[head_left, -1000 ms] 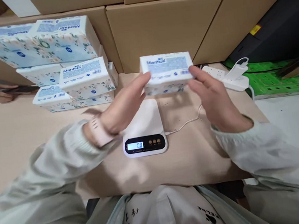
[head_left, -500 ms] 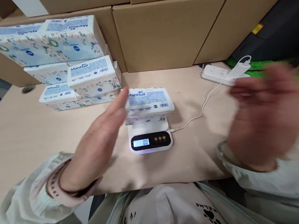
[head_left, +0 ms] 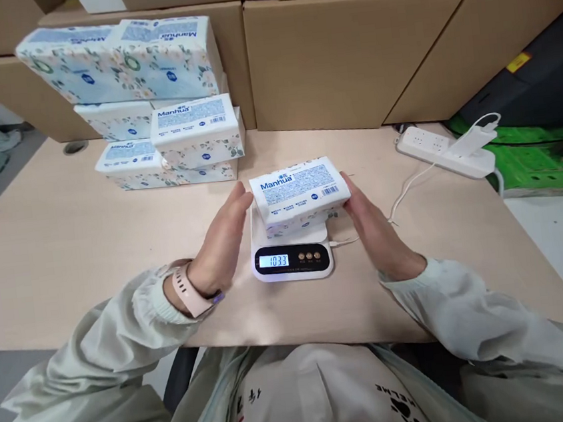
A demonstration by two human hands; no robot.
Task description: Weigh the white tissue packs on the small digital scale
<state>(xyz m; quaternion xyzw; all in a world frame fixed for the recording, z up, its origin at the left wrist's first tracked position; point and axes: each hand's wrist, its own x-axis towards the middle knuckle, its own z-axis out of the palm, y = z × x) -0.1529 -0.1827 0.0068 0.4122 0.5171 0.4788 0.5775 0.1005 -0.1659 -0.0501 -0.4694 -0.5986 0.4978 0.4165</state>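
Observation:
A white and blue Manhua tissue pack [head_left: 302, 189] rests on a small white digital scale [head_left: 295, 273], turned slightly askew. Along its left end lie the straight fingers of my left hand [head_left: 222, 244], which wears a pink wristband. My right hand [head_left: 378, 227] presses against the opposite end, fingertips partly hidden beside the pack. Between them, the two hands clasp the pack. The lit display [head_left: 273, 261] reads 103.3. Most of the weighing plate is covered by the pack.
Several more tissue packs [head_left: 170, 61] are stacked at the back left. Cardboard boxes [head_left: 311, 67] form a wall behind the table [head_left: 90, 258]. A white power strip [head_left: 420, 143] lies at the right, its cable [head_left: 403, 191] running to the scale.
My right hand has come in from the right to the pack's right end; my left hand has closed in on the other end. The pack has turned slightly, and the display went from 0.0 to 103.3.

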